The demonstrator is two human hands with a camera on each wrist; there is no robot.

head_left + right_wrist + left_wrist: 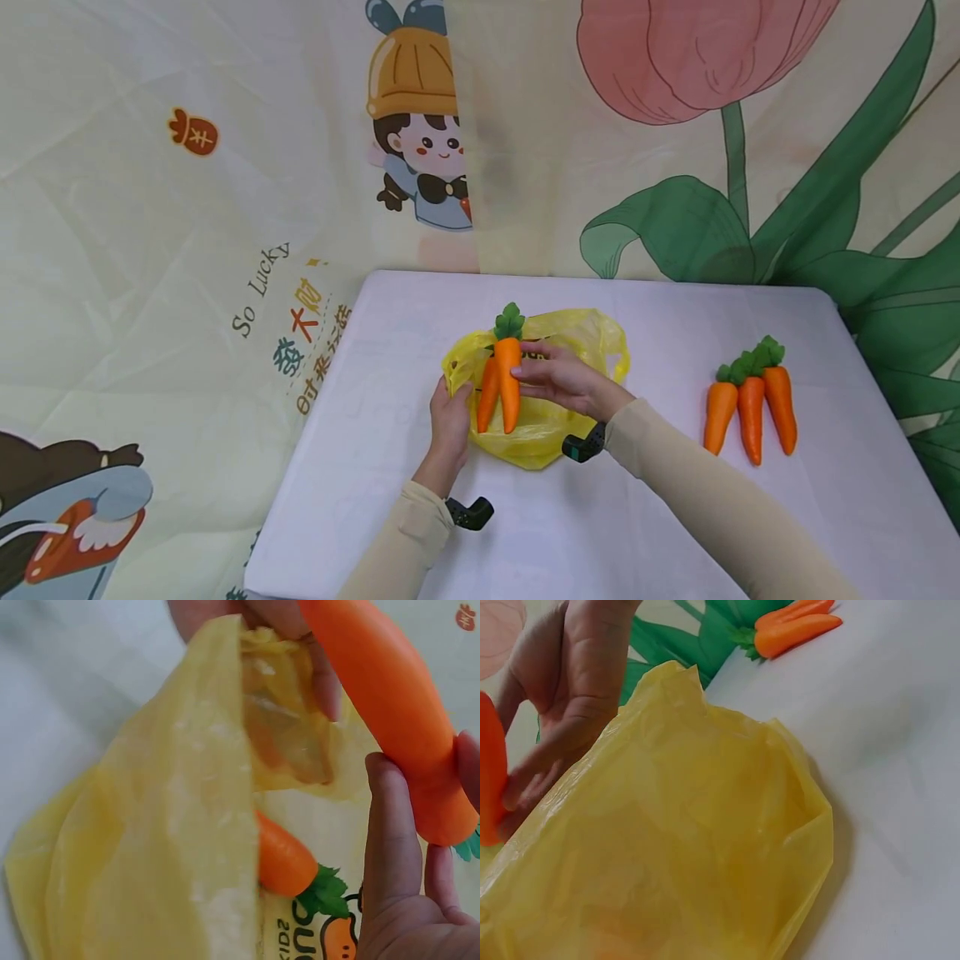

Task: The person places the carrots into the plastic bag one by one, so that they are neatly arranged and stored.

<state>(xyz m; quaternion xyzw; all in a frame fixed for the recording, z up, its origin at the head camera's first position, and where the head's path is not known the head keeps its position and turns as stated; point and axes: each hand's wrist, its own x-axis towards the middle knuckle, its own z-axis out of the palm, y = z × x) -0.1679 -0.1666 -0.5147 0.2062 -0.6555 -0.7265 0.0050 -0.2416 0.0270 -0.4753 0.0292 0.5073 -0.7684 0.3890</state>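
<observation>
- The nearer carrot (510,387) is held up over the yellow plastic bag (540,446), leafy top pointing away from the person and tapered tip hanging toward them; it looks smooth and faintly glossy, perhaps moulded foam or plastic.
- The right hand (561,379) has that carrot pinched between thumb and fingers near the leafy end. Its grip is narrow, closed to the carrot's width, and I'd guess the thick end was chosen to leave the tip free.
- A second carrot (487,393) sits just behind the first, at the bag's mouth; from the right wrist its green crown shows past the film's edge while the body runs in behind it.
- The left hand (450,417) grips the bag's rim at the near left side, presumably because such limp film would sag shut unless something held it.
- The bag itself is thin, crinkled and see-through in places, with dark print on it and a looped handle at the far right.
- Well apart to the right, three carrots (751,417) lie side by side, crowns together, tips toward the person, a tidy row within easy reach.
- All this rests on a white-covered table (570,537), before a creased backdrop printed with a pink tulip (705,58).
</observation>
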